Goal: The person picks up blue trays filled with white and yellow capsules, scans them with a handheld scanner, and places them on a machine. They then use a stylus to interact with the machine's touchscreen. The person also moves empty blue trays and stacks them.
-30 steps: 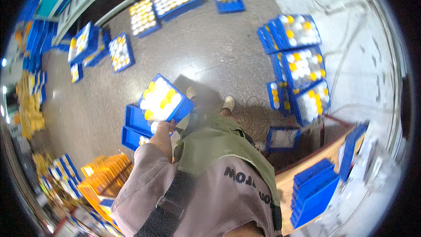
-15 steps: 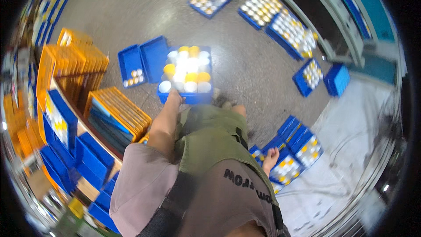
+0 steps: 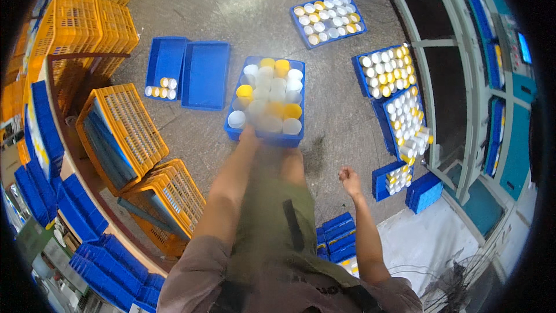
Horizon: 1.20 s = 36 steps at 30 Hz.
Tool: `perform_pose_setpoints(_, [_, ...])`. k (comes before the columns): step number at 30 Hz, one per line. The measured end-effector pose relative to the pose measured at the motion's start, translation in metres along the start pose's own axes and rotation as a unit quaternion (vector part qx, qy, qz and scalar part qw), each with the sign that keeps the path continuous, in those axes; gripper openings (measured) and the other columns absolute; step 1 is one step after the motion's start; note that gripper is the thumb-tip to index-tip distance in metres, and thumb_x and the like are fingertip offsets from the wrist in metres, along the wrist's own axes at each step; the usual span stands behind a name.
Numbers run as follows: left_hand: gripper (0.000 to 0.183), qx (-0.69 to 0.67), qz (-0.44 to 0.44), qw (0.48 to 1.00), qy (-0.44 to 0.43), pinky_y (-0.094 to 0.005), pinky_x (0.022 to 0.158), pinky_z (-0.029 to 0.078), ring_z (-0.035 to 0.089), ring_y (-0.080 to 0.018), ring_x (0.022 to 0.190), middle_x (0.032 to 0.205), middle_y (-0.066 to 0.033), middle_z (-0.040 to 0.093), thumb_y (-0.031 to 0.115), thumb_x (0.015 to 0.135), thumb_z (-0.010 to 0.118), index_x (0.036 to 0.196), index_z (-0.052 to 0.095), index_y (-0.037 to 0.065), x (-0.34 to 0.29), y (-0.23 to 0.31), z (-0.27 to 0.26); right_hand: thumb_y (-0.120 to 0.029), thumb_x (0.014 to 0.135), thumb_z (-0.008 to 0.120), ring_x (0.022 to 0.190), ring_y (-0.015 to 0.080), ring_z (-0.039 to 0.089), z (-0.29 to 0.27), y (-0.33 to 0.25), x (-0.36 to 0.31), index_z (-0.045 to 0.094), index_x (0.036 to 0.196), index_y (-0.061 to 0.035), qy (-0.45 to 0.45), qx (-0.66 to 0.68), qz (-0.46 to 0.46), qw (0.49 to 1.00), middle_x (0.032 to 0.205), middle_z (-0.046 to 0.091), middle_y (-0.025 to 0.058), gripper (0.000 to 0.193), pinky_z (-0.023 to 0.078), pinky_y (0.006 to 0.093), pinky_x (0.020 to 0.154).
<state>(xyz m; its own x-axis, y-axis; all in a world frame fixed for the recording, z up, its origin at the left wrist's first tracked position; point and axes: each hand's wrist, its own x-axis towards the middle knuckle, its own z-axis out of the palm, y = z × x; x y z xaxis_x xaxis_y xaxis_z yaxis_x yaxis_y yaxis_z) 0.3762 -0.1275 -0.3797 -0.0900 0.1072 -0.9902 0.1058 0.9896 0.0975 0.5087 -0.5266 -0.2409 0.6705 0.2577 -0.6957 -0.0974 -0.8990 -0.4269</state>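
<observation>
In front of me hangs a blue tray (image 3: 294, 141), loaded with several white and yellow cup-like cylinders (image 3: 277, 88). My left hand (image 3: 249, 138) is closed on its near wall, with the fingers partly hidden. A pale glare blurs the cylinders nearest me. Off to the right, apart from the tray, my right hand (image 3: 350, 181) hangs over the floor with loosely bent fingers and nothing visible in it. The nearest thing to it is a small blue tray (image 3: 380, 184) of white cylinders.
Two blue trays (image 3: 205, 75) lie on the floor to the left, one with a few cylinders. Yellow crates (image 3: 130, 130) line the left side. Filled blue trays (image 3: 333, 40) stand ahead and along the grey-framed rack (image 3: 443, 42) at right. More blue trays (image 3: 339, 235) sit near my right leg.
My right hand has come forward, away from the stacked trays at lower right. My left hand still holds the loaded tray, which appears farther right. The whole view has turned.
</observation>
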Motion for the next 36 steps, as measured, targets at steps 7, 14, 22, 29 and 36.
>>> perform_pose_setpoints(7, [0.055,0.113,0.229,0.964,-0.076,-0.0503,0.094,0.048,0.047,-0.0343,0.122,0.138,-0.0195,0.04,0.029,0.092,0.057,0.137,0.039,0.003,0.155,-0.029,0.034,-0.019,0.092,0.058,0.084,0.0258,0.069,0.059,-0.094,0.213,0.062,0.111,0.0003,-0.041,-0.033,-0.089,0.995,0.089,0.07,0.0173,0.027,0.052,0.0355,0.075])
perform_pose_setpoints(14, [0.076,0.069,0.003,0.99,-0.127,-0.0416,0.095,0.049,0.051,-0.0297,0.12,0.137,-0.0205,0.045,0.042,0.082,0.074,0.132,0.044,-0.007,0.224,0.021,0.027,-0.018,0.091,0.058,0.086,0.0287,0.068,0.197,-0.216,0.36,0.062,0.109,-0.0013,-0.052,-0.046,-0.185,0.98,0.094,0.069,0.0173,0.025,0.052,0.0373,0.076])
perform_pose_setpoints(22, [0.036,0.666,0.29,0.649,-0.225,-0.0358,0.062,0.054,0.068,-0.0206,0.068,0.078,-0.012,0.07,0.036,0.087,0.063,0.086,0.071,0.0,0.271,0.222,-0.008,-0.016,0.087,0.061,0.112,0.0357,0.055,0.373,-0.367,0.462,0.058,0.117,-0.0023,-0.015,-0.128,-0.438,0.89,0.118,0.059,0.0196,0.033,0.045,0.0434,0.094])
perform_pose_setpoints(29, [0.036,0.371,0.64,0.617,0.267,-0.0455,0.093,0.045,0.058,-0.0382,0.108,0.112,-0.0217,0.063,0.023,0.086,0.062,0.114,0.061,0.0,0.32,0.361,-0.085,-0.03,0.089,0.061,0.104,0.04,0.059,0.467,-0.449,0.523,0.053,0.118,0.0049,0.109,-0.263,-0.482,0.828,0.11,0.06,0.0273,0.046,0.047,0.0465,0.09])
perform_pose_setpoints(36, [0.049,0.337,0.674,0.559,0.346,-0.0438,0.099,0.042,0.052,-0.0381,0.117,0.123,-0.0228,0.057,0.029,0.086,0.063,0.122,0.055,-0.004,0.347,0.431,-0.065,-0.036,0.088,0.06,0.065,0.0375,0.067,0.507,-0.368,0.408,0.059,0.095,0.0004,-0.054,-0.373,-0.523,0.765,0.072,0.066,0.0193,0.037,0.053,0.0467,0.056])
